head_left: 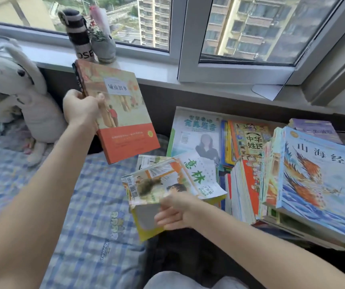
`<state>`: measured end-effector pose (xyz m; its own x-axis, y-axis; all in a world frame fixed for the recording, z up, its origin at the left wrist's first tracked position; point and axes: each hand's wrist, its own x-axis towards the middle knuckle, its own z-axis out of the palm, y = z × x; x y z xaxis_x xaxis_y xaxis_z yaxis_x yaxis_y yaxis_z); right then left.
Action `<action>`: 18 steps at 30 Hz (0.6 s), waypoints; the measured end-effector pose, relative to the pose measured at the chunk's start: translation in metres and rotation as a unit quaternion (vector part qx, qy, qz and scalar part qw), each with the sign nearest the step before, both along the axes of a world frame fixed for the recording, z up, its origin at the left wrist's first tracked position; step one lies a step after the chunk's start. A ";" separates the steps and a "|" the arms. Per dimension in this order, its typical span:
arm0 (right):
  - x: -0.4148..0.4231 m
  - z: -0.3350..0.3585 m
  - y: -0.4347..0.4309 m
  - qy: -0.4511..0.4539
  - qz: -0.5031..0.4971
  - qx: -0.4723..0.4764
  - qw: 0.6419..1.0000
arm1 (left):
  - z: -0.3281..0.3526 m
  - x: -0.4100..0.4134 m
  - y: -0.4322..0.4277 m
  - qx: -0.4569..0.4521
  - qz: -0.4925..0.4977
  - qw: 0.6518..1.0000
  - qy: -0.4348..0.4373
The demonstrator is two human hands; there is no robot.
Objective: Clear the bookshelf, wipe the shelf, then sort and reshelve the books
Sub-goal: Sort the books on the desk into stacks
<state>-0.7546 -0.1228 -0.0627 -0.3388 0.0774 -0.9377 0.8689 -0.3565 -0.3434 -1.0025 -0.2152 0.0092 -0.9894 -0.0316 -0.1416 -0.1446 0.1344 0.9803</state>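
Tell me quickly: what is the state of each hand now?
Left hand: closed on the orange-covered book, held up in the air.
Right hand: closed on the stack of thin magazines, gripping its near edge.

Hands: two, left hand and right hand.
Hardback book: one, in the left hand.
Magazines: at least two, layered in the right hand; exact count unclear.
Face-up book covers: four, on the piles right of the right hand.
Thin booklets on edge among those piles: too many to count.
Plush rabbit: one, left of the left hand.
Bottle: one, above the left hand.
Wrapped bouquet: one, just beside the bottle.
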 end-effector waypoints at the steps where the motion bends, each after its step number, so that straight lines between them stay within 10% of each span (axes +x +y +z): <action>1: -0.006 0.007 0.011 0.018 0.018 0.071 0.997 | -0.006 -0.001 0.001 -0.004 -0.007 1.000 -0.003; 6: -0.022 0.022 0.044 0.055 0.232 0.290 0.927 | -0.014 0.012 0.008 -0.018 -0.033 0.999 -0.021; 9: -0.041 0.016 0.072 0.002 0.366 0.602 0.710 | -0.014 0.017 0.011 -0.024 -0.034 0.999 -0.018; 11: -0.058 0.012 0.087 -0.013 0.392 0.663 0.638 | -0.015 0.018 0.013 -0.028 -0.030 0.999 -0.011; 18: -0.090 -0.046 0.117 0.059 0.586 0.500 0.634 | -0.016 0.016 0.017 -0.025 -0.034 0.999 0.001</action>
